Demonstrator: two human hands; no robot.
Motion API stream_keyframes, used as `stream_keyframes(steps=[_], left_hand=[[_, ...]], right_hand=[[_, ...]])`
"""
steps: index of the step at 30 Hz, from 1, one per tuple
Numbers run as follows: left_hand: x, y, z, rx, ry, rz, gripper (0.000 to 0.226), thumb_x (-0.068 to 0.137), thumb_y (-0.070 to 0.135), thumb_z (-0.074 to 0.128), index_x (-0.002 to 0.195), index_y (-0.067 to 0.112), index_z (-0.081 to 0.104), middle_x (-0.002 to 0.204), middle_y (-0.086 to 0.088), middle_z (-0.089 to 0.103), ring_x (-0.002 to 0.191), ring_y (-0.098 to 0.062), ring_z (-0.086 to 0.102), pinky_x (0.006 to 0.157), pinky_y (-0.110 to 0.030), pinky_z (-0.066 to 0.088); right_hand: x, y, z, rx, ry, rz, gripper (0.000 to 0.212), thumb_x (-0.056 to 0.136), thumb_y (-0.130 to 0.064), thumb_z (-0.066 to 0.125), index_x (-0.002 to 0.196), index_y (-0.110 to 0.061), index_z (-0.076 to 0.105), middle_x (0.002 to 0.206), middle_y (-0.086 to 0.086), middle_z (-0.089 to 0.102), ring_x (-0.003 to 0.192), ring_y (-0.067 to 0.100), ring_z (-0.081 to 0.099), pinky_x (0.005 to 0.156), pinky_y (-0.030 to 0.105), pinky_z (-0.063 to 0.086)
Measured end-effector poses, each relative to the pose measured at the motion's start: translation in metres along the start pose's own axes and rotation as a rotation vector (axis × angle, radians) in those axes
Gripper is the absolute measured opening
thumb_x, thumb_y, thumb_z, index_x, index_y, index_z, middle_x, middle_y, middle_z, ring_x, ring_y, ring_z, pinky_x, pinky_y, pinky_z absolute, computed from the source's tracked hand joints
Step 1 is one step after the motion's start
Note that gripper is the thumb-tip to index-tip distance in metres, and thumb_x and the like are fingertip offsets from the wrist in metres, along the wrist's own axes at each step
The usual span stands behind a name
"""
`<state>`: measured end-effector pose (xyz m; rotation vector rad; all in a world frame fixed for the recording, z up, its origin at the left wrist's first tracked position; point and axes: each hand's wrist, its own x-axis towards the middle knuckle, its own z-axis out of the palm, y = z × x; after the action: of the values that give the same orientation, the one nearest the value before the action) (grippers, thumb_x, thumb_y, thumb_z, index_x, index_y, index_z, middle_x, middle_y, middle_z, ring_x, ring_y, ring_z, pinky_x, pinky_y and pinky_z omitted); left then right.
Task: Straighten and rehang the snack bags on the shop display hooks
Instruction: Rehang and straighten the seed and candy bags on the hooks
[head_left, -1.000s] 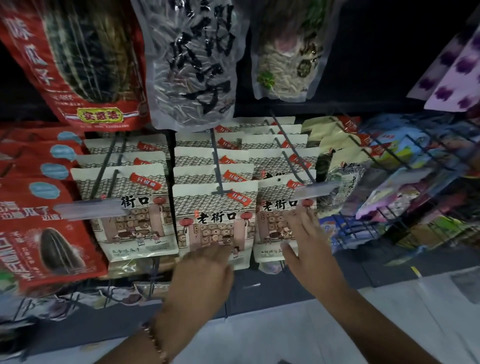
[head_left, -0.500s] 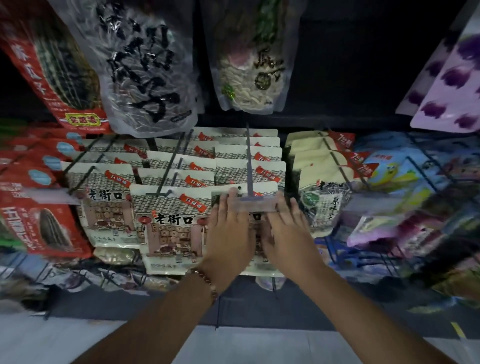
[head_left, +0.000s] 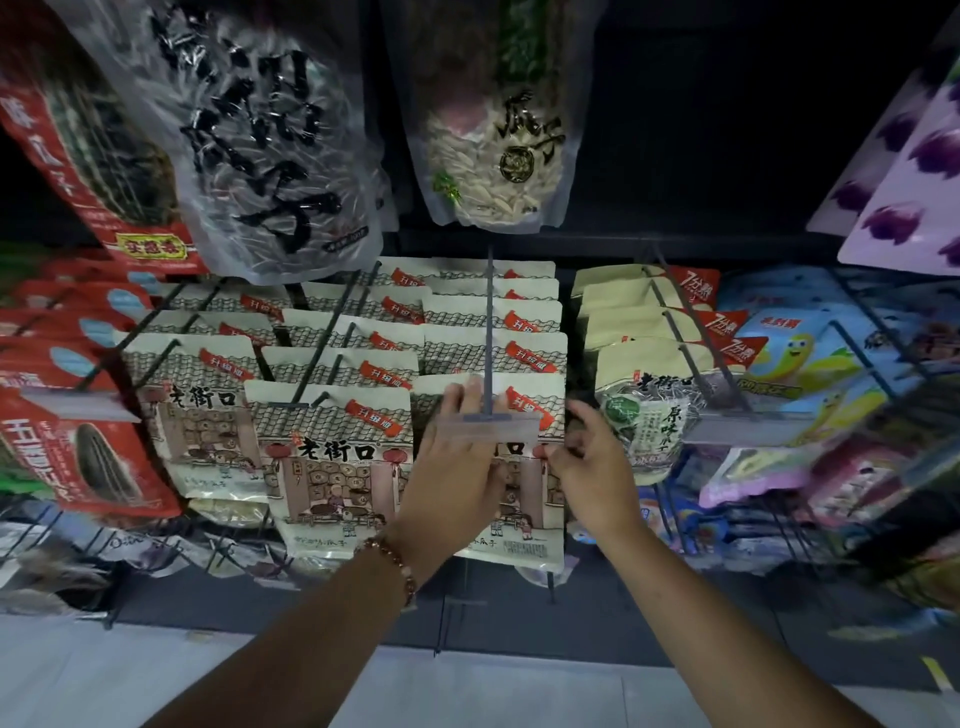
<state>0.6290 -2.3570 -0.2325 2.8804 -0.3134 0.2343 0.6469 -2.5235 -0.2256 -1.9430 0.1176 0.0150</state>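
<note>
Head view: two bare hands work the front snack bag (head_left: 524, 525) on the centre display hook (head_left: 489, 332) of a shop rack. Left hand (head_left: 457, 478), w/ a beaded bracelet (head_left: 397, 564) at the wrist, lies flat on the bag's face, fingers (head_left: 470, 402) straight and close together, tips reaching up behind the clear price-tag strip (head_left: 488, 427). Right hand (head_left: 592, 467) sits at the bag's right edge, fingers (head_left: 582, 421) curled; cannot tell whether they pinch the edge. More cream bags hang in rows behind and left of the fingers; a green-label seed bag (head_left: 644, 410) hangs just right of them.
</note>
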Motion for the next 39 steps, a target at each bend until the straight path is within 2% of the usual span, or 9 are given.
stream_keyframes(steps=[2,4,9,12,16,19,23,31,39], left_hand=[[0.004,-0.012,0.006,-0.023,0.067,-0.051,0.060,0.097,0.033,0.049,0.152,0.019,0.029,0.163,-0.018,0.010,0.151,-0.035,0.000,0.124,-0.044,0.011],[0.011,-0.021,0.008,0.019,0.080,-0.029,0.057,0.101,0.041,0.033,0.155,0.025,0.027,0.165,-0.009,0.000,0.152,-0.025,-0.012,0.124,-0.043,0.005],[0.017,-0.016,0.001,-0.365,0.169,-0.036,0.074,0.093,0.024,0.062,0.156,0.024,0.023,0.162,-0.008,0.014,0.147,-0.022,0.024,0.112,-0.034,0.041],[0.020,-0.015,-0.020,-0.726,0.111,-0.129,0.097,0.083,-0.004,0.069,0.156,0.029,0.014,0.143,0.001,0.033,0.104,-0.012,0.058,0.078,-0.012,0.053],[0.024,-0.021,-0.037,-0.921,-0.048,-0.175,0.067,0.086,-0.002,0.068,0.142,0.022,0.039,0.119,-0.015,0.061,0.078,-0.034,0.066,0.068,-0.050,0.059],[0.024,-0.022,-0.047,-0.791,-0.128,-0.185,0.049,0.088,0.008,0.071,0.129,0.014,0.045,0.097,-0.008,0.061,0.064,-0.013,0.057,0.055,-0.031,0.057],[0.016,-0.022,-0.055,-0.785,-0.183,-0.217,0.030,0.088,0.016,0.072,0.110,0.017,0.052,0.091,0.011,0.053,0.077,-0.010,0.055,0.070,-0.027,0.052],[-0.004,-0.042,-0.057,-1.150,-0.306,-0.381,0.026,0.083,0.015,0.077,0.105,0.026,0.070,0.109,-0.013,0.071,0.101,-0.029,0.064,0.090,-0.037,0.047],[-0.017,-0.028,-0.071,-1.148,-0.282,-0.303,0.029,0.080,0.035,0.078,0.107,0.025,0.070,0.100,-0.001,0.076,0.089,-0.022,0.071,0.084,-0.029,0.052]], right_hand=[[0.000,0.004,-0.009,0.070,0.004,0.063,0.038,0.093,-0.005,0.061,0.120,-0.031,0.052,0.089,0.001,0.061,0.084,0.019,0.071,0.072,0.043,0.053],[-0.004,0.008,-0.020,0.107,-0.005,0.100,0.029,0.094,-0.002,0.058,0.115,-0.022,0.053,0.085,0.000,0.055,0.088,0.012,0.071,0.067,0.038,0.048],[-0.016,0.010,-0.030,0.083,-0.083,0.123,0.008,0.092,-0.001,0.060,0.098,-0.007,0.058,0.092,0.024,0.058,0.085,0.005,0.071,0.065,0.031,0.046],[-0.015,0.009,-0.034,0.128,-0.066,0.146,0.010,0.091,0.002,0.060,0.098,-0.004,0.059,0.086,0.017,0.060,0.088,0.011,0.073,0.073,0.033,0.049],[-0.016,-0.002,-0.037,0.155,-0.028,0.192,0.018,0.091,0.002,0.061,0.095,-0.015,0.058,0.091,0.003,0.066,0.066,-0.002,0.067,0.069,0.041,0.053],[-0.017,-0.004,-0.037,0.165,-0.028,0.205,0.015,0.091,0.001,0.061,0.100,-0.012,0.061,0.095,0.007,0.067,0.063,-0.004,0.066,0.071,0.027,0.051],[-0.019,-0.004,-0.040,0.143,-0.058,0.236,0.021,0.089,-0.003,0.066,0.105,-0.014,0.061,0.093,0.003,0.066,0.084,0.015,0.064,0.074,0.028,0.048],[-0.033,-0.012,-0.045,0.036,-0.178,0.248,0.013,0.086,-0.013,0.069,0.098,-0.016,0.064,0.098,0.005,0.071,0.085,0.021,0.066,0.070,0.038,0.050],[-0.063,-0.057,-0.039,0.068,-0.271,0.171,0.021,0.091,-0.024,0.066,0.078,-0.030,0.052,0.077,-0.004,0.056,0.060,-0.001,0.049,0.040,0.002,0.036]])
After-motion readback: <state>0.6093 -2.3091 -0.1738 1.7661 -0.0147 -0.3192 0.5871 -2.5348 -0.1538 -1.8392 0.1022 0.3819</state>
